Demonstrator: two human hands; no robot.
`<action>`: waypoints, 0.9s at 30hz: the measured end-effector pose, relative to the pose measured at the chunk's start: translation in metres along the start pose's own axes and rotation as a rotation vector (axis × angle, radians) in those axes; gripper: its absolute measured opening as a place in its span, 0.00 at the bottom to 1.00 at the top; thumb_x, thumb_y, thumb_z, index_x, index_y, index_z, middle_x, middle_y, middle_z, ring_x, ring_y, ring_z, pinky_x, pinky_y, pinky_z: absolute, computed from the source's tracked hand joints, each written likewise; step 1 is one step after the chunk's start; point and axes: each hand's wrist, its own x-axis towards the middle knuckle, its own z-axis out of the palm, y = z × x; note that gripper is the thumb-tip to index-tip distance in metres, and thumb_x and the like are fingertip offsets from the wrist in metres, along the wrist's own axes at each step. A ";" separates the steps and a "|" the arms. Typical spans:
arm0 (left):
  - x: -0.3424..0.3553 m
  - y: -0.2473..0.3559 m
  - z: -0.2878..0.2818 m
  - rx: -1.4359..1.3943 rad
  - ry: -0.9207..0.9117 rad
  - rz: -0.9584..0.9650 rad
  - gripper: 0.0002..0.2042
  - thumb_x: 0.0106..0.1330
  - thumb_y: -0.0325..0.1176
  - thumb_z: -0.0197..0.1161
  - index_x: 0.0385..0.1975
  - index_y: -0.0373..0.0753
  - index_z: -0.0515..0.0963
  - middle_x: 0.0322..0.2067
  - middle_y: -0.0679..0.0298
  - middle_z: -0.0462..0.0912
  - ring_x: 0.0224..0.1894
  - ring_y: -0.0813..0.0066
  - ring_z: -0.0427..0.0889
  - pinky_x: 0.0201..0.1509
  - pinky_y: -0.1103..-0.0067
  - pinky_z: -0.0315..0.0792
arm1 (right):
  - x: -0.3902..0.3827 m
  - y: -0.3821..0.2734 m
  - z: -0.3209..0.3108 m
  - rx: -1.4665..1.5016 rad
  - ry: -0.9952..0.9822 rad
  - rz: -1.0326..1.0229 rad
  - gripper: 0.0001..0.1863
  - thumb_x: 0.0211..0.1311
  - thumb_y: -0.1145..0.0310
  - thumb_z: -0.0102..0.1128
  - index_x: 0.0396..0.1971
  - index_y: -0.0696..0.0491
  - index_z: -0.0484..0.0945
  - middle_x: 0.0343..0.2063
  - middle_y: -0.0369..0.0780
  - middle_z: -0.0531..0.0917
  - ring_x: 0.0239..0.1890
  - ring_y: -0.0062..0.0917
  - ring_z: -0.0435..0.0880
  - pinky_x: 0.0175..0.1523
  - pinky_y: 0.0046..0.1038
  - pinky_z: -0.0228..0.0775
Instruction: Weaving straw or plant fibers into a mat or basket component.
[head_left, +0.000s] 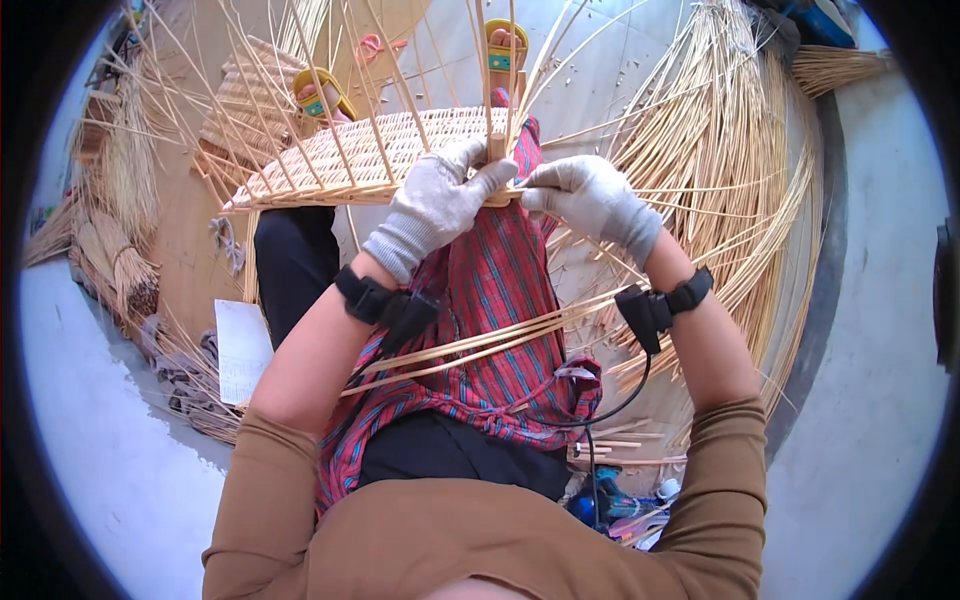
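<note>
A woven wicker basket panel point(365, 150) lies across my knees, with long upright stakes point(385, 85) rising from it. At its right corner stands a thicker wooden post point(496, 148). My gloved left hand point(440, 205) is closed around the base of that corner, its thumb lying beside the post. Just to the right, my gloved right hand point(590, 200) pinches a thin wicker rod by the corner; the fingertips partly cover it. Several loose wicker rods point(500, 340) cross my lap over a red striped cloth point(495, 270).
A large heap of wicker rods point(700, 130) spreads over the floor at the right. Another woven piece point(245, 95) rests at the far left, near more bundled rods point(115, 250). A white paper sheet point(242, 345) lies left of my leg. Cut sticks point(625, 450) lie at the lower right.
</note>
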 end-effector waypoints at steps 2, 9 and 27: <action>0.001 -0.006 -0.010 -0.079 -0.185 -0.035 0.13 0.74 0.29 0.65 0.54 0.34 0.77 0.43 0.65 0.85 0.48 0.80 0.81 0.52 0.78 0.78 | -0.002 0.005 -0.006 0.090 -0.053 0.062 0.16 0.67 0.57 0.67 0.48 0.51 0.88 0.33 0.41 0.89 0.38 0.27 0.89 0.49 0.30 0.80; -0.010 -0.016 -0.002 0.253 0.014 0.132 0.18 0.65 0.17 0.66 0.54 0.33 0.76 0.46 0.56 0.86 0.52 0.69 0.84 0.57 0.73 0.78 | 0.013 0.038 -0.039 -0.204 0.093 -0.062 0.50 0.48 0.45 0.80 0.71 0.48 0.71 0.64 0.52 0.76 0.67 0.44 0.75 0.70 0.38 0.69; -0.039 -0.004 0.028 0.075 0.536 0.022 0.17 0.71 0.36 0.64 0.54 0.34 0.75 0.46 0.44 0.81 0.49 0.41 0.81 0.54 0.59 0.74 | 0.065 -0.008 0.023 -0.264 0.626 -0.282 0.46 0.46 0.69 0.78 0.70 0.54 0.69 0.65 0.50 0.75 0.68 0.47 0.72 0.72 0.42 0.65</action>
